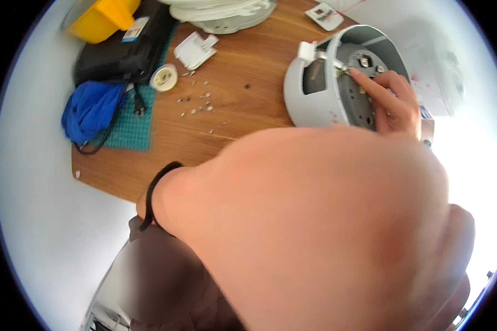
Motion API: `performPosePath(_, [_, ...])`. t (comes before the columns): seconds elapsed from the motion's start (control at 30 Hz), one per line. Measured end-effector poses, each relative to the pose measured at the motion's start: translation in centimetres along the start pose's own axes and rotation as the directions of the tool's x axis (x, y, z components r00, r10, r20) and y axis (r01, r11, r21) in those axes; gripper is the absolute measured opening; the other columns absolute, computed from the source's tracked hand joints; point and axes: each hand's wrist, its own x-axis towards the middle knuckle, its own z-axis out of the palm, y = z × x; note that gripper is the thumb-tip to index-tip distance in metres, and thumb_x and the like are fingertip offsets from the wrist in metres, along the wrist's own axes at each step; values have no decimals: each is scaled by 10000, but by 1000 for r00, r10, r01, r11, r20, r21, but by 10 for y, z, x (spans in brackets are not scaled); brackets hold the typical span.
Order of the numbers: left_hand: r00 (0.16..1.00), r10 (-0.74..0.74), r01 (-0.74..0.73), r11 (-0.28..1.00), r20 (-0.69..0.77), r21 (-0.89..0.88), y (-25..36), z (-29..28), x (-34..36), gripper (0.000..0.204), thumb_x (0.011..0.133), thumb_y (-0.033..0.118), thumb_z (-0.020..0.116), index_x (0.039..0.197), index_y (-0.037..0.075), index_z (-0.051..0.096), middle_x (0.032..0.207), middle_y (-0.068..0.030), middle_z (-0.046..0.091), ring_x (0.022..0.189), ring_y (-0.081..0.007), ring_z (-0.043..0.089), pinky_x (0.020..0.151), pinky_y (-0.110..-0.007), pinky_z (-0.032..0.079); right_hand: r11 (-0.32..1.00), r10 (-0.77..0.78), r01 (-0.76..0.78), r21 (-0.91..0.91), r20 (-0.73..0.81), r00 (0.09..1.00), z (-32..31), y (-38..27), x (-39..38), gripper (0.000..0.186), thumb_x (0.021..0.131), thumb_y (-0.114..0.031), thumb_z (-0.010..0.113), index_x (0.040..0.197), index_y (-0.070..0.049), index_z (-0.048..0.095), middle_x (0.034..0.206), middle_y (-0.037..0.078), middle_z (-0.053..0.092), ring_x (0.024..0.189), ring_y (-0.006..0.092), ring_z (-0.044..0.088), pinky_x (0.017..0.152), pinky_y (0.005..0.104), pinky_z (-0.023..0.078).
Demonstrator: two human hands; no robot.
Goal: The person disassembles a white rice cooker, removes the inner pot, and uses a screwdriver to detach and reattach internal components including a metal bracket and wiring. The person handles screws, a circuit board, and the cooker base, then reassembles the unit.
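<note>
My left hand [326,220] fills much of the lower view, very close to the camera, with a black band on its wrist. Its curled fingertips at the right are blurred, and what they hold is hidden. Beyond it, my right hand [392,105] reaches into a white rounded appliance housing [309,99] with a grey metal plate inside. The index finger is stretched out onto a small metal fitting [342,65] by the inner wall; the other fingers are bent, and the thumb is not clear. Several small metal pieces [201,101] lie scattered on the wooden table left of the housing.
The wooden table [248,60] holds a white plastic piece [196,52], tape roll [164,78], white covers [226,14], small white device [324,15], yellow container [96,16], black case [107,58], blue cloth [91,110] and green mat [124,135] with a cable. Blurred dark clothing shows lower left.
</note>
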Motion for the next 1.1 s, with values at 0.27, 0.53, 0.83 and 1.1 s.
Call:
performPosePath(0.27, [998, 49, -49, 999, 36, -9, 2, -7, 2, 72, 712, 72, 715, 784, 72, 712, 739, -40, 575, 602, -176, 487, 523, -292, 372, 988, -153, 151, -36, -91, 984, 12, 7, 13, 502, 806, 34, 635, 1194, -244, 791, 870, 32, 591, 840, 261, 603, 806, 398, 501])
performPosePath(0.53, [998, 58, -58, 998, -13, 18, 1, -8, -15, 26, 734, 61, 697, 758, 71, 699, 730, -31, 569, 596, -169, 486, 520, -284, 380, 997, -50, 47, -67, -41, 998, 5, -24, 3, 561, 759, 87, 643, 1210, -211, 791, 870, 49, 586, 841, 263, 601, 817, 402, 506])
performPosePath(0.83, [946, -36, 127, 955, -321, 268, -64, -56, -17, 38, 758, 49, 677, 728, 71, 685, 720, -21, 563, 590, -160, 485, 516, -274, 388, 989, -100, 107, 105, -64, 993, 38, 32, 29, 481, 819, 50, 615, 1167, -223, 804, 837, 40, 578, 806, 263, 589, 749, 404, 477])
performPosePath(1.1, [703, -709, 582, 525, -60, 621, -240, -77, -34, 207, 924, 51, 619, 1077, 37, 758, 974, -175, 746, 918, -352, 717, 826, -430, 566, 999, -31, 34, 30, -87, 996, 26, 19, 12, 476, 825, 28, 620, 1172, -242, 802, 828, 40, 566, 837, 258, 598, 805, 403, 489])
